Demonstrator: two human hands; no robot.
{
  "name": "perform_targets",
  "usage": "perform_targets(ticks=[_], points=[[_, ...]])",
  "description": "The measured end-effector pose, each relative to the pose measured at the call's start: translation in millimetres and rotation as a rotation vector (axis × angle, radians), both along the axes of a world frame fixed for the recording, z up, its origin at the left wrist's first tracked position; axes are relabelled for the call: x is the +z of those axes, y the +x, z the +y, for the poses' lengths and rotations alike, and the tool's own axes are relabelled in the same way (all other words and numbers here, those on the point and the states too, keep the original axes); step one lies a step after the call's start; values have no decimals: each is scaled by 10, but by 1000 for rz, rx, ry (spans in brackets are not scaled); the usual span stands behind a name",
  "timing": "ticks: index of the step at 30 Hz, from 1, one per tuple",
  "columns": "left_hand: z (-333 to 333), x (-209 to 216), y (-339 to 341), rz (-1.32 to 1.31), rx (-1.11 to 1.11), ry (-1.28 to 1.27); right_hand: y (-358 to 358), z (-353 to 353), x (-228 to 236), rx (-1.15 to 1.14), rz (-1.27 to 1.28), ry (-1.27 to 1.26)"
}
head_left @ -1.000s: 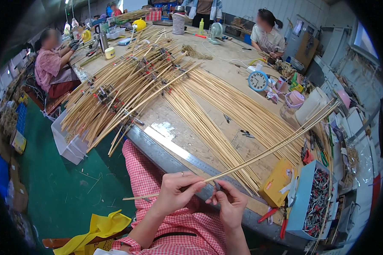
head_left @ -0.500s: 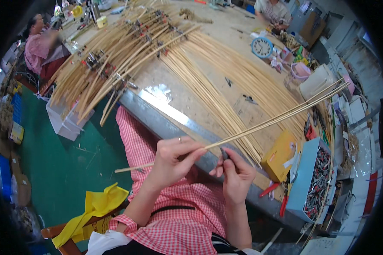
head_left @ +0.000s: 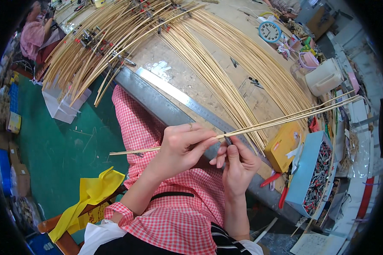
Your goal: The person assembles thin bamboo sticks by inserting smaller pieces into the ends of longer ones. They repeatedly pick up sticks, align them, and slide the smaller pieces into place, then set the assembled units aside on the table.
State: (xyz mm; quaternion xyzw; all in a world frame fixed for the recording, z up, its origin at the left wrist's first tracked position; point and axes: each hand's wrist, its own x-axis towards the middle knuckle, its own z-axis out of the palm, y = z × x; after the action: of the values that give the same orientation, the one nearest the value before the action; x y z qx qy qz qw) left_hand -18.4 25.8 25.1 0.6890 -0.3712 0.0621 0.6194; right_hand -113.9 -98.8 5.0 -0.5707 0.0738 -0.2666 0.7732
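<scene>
While tight in left hand [head_left: 184,143], strips [head_left: 281,121] aslant rightward, clip [head_left: 228,140] in right hand's [head_left: 241,168] pinch.

Sticks [head_left: 219,81] lie on the table [head_left: 183,74]; ruler [head_left: 174,92] along its near edge; clips [head_left: 317,178] in the right-hand box [head_left: 303,170].

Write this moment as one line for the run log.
Left hand: pinching thin sticks | right hand: holding small dark clip near sticks

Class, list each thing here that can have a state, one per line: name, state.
Left hand: closed on sticks
Right hand: pinching a dark clip
Those sticks: splayed at far end
Dark clip: open or shut, unclear
Blue box: open, filled with clips
Ruler: flat on table
Yellow cloth: draped over chair
</scene>
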Motion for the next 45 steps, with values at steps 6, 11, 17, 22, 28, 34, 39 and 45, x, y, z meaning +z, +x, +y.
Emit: perform_targets(ticks=[6,11,17,22,28,34,39,45], points=[[5,-22,14,16,-27,16,-26,-19,0,25,8,-58],[63,-21,93,124,-149,74,15,-220,50,-77,-124,-196],[70,-78,108,330,-383,168,-23,-434,117,-119,-167,52],[90,-132,145,434,-330,44,-6,-464,63,-180,-157,117],[55,-66,94,3,-217,172,-1,-389,18,-175,-108,166],[25,-72,57,-99,-121,241,21,-357,48,-146,-103,55],[-7,-133,78,-57,-141,177,27,-327,52,-167,-76,81],[8,-82,62,-116,-57,187,-9,-226,71,-37,133,14]])
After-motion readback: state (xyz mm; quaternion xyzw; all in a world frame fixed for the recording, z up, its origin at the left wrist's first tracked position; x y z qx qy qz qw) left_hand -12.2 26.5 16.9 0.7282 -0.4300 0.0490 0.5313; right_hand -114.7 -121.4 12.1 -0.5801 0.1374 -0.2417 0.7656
